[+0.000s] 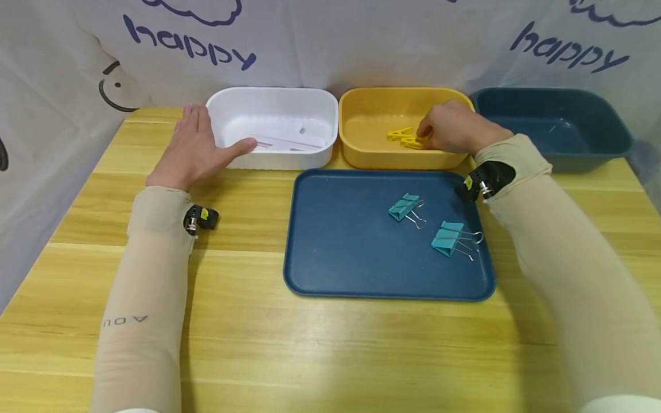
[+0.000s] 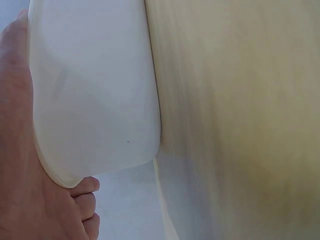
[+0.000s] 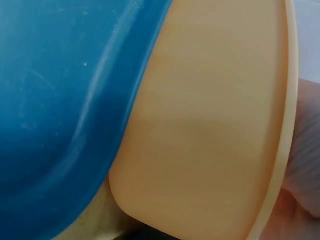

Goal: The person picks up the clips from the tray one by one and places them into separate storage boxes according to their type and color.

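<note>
My right hand (image 1: 454, 127) reaches over the front rim into the yellow bin (image 1: 377, 158). Its fingers curl down and pinch a yellow clothespin (image 1: 413, 143) near the front wall; another yellow clothespin (image 1: 400, 133) lies just behind it. At the left end of the white bin (image 1: 279, 160), my left hand (image 1: 192, 150) rests with straight fingers along the side and the thumb stretched over the front rim. In the left wrist view, that hand (image 2: 30, 175) lies against the bin's rim. The right wrist view shows part of the right hand (image 3: 302, 165) beyond the yellow rim.
A blue tray (image 1: 341, 241) in front of the bins bears a teal binder clip (image 1: 404, 206) and a larger teal binder clip (image 1: 448, 238). To the right stands a dark teal bin (image 1: 583, 163). Flat pale pieces (image 1: 289, 143) lie in the white bin. A printed cloth (image 1: 320, 46) hangs behind.
</note>
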Demonstrator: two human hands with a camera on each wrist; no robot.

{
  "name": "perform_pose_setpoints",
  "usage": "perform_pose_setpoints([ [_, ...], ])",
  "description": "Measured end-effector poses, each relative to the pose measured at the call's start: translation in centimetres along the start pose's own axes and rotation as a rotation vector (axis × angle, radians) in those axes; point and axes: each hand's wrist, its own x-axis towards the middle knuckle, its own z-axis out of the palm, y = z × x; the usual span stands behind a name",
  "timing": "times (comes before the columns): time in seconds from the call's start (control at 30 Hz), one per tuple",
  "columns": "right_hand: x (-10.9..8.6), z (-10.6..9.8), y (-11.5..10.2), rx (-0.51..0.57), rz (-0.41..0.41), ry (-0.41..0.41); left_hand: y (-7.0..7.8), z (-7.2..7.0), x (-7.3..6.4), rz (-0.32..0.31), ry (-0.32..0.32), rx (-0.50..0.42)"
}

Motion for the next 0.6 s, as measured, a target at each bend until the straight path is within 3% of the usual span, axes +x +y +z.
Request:
perform_pose_setpoints([
  [0.6,0.05,-0.13,0.32,0.031,0.01,-0.002,0.0,-0.02,0.17,-0.011,-0.018,0.003],
])
